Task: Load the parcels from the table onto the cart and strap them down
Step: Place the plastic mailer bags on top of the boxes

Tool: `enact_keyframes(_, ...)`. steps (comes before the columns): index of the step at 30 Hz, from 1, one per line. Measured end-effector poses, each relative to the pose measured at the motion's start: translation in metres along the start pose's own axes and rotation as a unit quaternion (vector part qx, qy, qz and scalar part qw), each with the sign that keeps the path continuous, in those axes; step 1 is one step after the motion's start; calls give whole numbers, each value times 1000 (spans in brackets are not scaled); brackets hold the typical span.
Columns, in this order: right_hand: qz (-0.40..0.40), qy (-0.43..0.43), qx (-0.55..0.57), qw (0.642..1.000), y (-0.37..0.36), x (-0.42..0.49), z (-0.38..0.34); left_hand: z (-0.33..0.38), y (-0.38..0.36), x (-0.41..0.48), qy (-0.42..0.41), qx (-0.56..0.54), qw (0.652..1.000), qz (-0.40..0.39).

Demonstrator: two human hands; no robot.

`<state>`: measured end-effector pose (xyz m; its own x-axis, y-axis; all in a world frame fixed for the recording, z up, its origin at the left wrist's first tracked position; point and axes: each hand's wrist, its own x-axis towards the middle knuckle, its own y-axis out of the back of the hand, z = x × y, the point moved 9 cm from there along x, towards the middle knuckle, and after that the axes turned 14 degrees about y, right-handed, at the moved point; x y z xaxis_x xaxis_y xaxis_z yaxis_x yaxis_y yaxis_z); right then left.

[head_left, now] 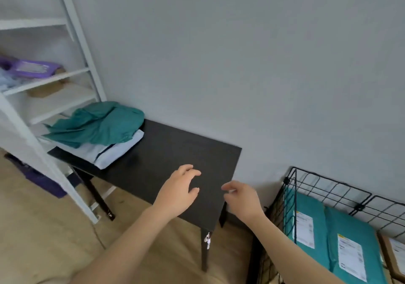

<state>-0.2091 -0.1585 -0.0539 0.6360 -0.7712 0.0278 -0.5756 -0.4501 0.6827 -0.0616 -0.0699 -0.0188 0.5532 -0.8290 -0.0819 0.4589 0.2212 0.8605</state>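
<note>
A black table [166, 152] stands against the grey wall. At its left end lie a teal parcel bag [98, 123] and a pale blue-white parcel [116, 150] under it. My left hand [179, 189] hovers over the table's right part, fingers relaxed, holding nothing. Beside the table's right edge is my right hand [241, 200], fingers loosely curled and empty. A black wire cart [293, 196] at the lower right holds two teal parcels [348, 240] with white labels and a brown box [394, 255].
A white shelf unit [43, 82] stands at the left with a purple parcel [32, 68] on it. A dark purple bag [39, 178] lies on the wooden floor under the shelf. The table's front leg [205, 253] stands between me and the cart.
</note>
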Motion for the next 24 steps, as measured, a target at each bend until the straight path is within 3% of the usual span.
enact_keyframes(13,-126,88,-4,988,-138,69,-107,-177,85,-10,133,-21,990,50)
enact_keyframes(24,-170,81,34,981,-242,222,-164,-293,148,101,173,-1,981,87)
